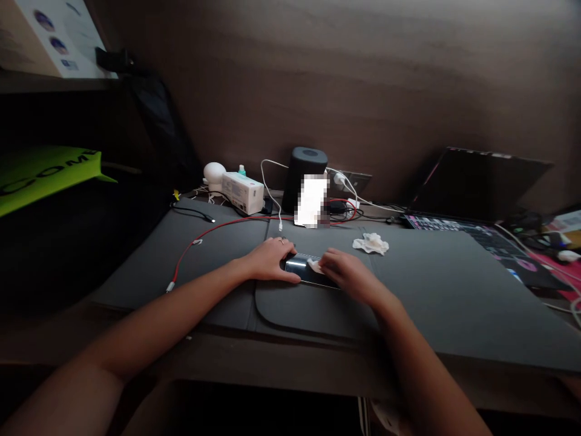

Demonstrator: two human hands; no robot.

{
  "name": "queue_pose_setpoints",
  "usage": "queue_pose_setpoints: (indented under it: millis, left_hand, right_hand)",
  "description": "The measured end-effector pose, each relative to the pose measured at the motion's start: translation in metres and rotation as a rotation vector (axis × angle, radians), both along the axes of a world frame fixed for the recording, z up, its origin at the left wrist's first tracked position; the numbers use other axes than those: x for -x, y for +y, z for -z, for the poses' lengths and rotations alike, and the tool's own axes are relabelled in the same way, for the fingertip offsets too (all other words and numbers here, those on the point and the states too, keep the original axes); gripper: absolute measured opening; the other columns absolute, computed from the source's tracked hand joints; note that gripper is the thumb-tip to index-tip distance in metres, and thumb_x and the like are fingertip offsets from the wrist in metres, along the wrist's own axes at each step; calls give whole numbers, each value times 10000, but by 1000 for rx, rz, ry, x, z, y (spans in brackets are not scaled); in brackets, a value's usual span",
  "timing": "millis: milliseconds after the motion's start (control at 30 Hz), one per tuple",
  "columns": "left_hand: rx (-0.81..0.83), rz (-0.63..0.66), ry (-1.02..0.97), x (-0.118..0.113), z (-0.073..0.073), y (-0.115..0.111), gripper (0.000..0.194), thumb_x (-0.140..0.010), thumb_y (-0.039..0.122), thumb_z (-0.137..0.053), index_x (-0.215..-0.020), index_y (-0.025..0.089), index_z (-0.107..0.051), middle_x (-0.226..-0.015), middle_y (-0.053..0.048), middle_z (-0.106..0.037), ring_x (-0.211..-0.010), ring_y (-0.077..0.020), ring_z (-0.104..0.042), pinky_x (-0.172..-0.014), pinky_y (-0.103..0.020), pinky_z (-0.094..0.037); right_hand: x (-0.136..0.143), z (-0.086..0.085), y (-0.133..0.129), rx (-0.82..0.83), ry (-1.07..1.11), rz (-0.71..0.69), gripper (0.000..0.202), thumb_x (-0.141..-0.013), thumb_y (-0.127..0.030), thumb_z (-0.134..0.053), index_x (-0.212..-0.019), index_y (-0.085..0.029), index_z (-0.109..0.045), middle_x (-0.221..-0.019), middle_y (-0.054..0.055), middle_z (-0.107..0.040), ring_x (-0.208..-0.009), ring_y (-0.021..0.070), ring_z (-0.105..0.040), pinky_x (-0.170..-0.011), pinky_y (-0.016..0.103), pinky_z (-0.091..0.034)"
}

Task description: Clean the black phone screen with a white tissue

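A smartphone [297, 264] lies sideways, screen up, on a grey desk mat [313, 312]. My left hand [270, 260] grips its left end, with the thumb along the near edge and the fingers at the far edge. Pinched in my right hand [347, 272] is a white tissue [314, 265], pressed against the screen; the hand covers the phone's right end. Beyond my right hand, a crumpled tissue [371, 243] rests on the mat.
Behind the phone stand a dark speaker [309, 158], a white box [242, 192] and a round white object [214, 175]. A red cable [186, 248] curves across the mat's left side. An open laptop [476, 188] is at the right. A green bag-like item [54, 172] sits left.
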State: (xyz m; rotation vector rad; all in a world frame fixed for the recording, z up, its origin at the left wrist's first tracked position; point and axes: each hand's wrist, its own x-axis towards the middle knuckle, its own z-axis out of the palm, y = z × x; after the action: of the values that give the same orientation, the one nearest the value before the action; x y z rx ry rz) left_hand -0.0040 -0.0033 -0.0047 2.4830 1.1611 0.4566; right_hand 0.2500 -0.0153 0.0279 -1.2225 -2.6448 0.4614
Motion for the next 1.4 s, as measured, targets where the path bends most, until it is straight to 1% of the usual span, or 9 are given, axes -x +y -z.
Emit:
queue_pose_setpoints:
  millis: [100, 167, 267, 333, 467, 700, 1067, 1267, 1400]
  left_hand:
    - [-23, -4, -6, 0, 3, 0, 576, -716, 652, -719, -1033, 189, -590, -1012, -71, -630, -965, -276, -589, -825, -366, -448]
    - [-32, -3, -14, 0, 4, 0, 574, -719, 654, -714, -1038, 194, -586, -1028, -74, -630, -976, -278, -588, -830, -371, -451]
    - [-24, -1, -14, 0, 4, 0, 578, -714, 655, -717, -1041, 197, -586, -1015, -69, -632, -967, -274, -590, -824, -367, -455]
    - [-22, 0, -8, 0, 3, 1, 577, -714, 663, -712, -1034, 198, -590, -1008, -66, -632, -959, -271, -590, -822, -365, -455]
    - [-24, 6, -1, 0, 2, 1, 596, -722, 668, -704, -1058, 190, -584, -991, -65, -630, -951, -268, -587, -828, -361, -445]
    - [-6, 19, -13, 0, 1, 2, 599, -719, 678, -703, -1056, 196, -590, -975, -56, -629, -942, -262, -590, -807, -349, -439]
    - [-5, 18, -10, 1, 1, 1, 587, -719, 657, -721, -1047, 189, -587, -980, -59, -628, -929, -258, -584, -802, -346, -434]
    - [-3, 14, -3, 0, 0, 1, 605, -725, 665, -714, -1071, 187, -580, -1013, -69, -630, -955, -264, -582, -828, -356, -437]
    - [0, 8, 2, 0, 2, 2, 617, -717, 680, -713, -1065, 187, -584, -1029, -77, -631, -962, -268, -585, -831, -362, -444]
  right_hand:
    - [29, 8, -5, -107, 32, -115, 244, -988, -228, -438, -838, -179, -624, -852, 69, -596, -776, 190, -537, -710, 299, -418]
    - [34, 9, -6, -127, 46, -168, 271, -1006, -251, -426, -857, -179, -640, -869, 78, -595, -817, 204, -535, -747, 319, -426]
    - [15, 3, -4, -39, 43, -139, 256, -1006, -322, -461, -976, -199, -683, -935, 83, -602, -872, 215, -562, -790, 338, -455]
    - [-5, -4, -1, 76, 38, -108, 268, -956, -389, -563, -1143, -231, -670, -1053, 88, -601, -953, 232, -584, -842, 351, -478]
    - [-34, -11, 2, 207, 38, -91, 369, -900, -441, -633, -1223, -263, -652, -1171, 81, -578, -1051, 252, -583, -932, 373, -474]
    - [-35, -7, 5, 281, 60, -87, 371, -913, -452, -605, -1231, -265, -643, -1195, 80, -557, -1075, 247, -566, -955, 374, -463]
    - [-34, -10, 4, 307, 62, -77, 374, -918, -469, -600, -1221, -254, -641, -1189, 84, -543, -1079, 254, -558, -957, 378, -456]
    - [-35, -10, 5, 296, 71, -86, 376, -922, -488, -594, -1218, -262, -651, -1184, 79, -554, -1063, 247, -574, -958, 375, -464]
    - [-29, -6, 6, 222, 79, -85, 355, -982, -487, -496, -1140, -236, -690, -1094, 82, -582, -972, 225, -599, -893, 350, -485]
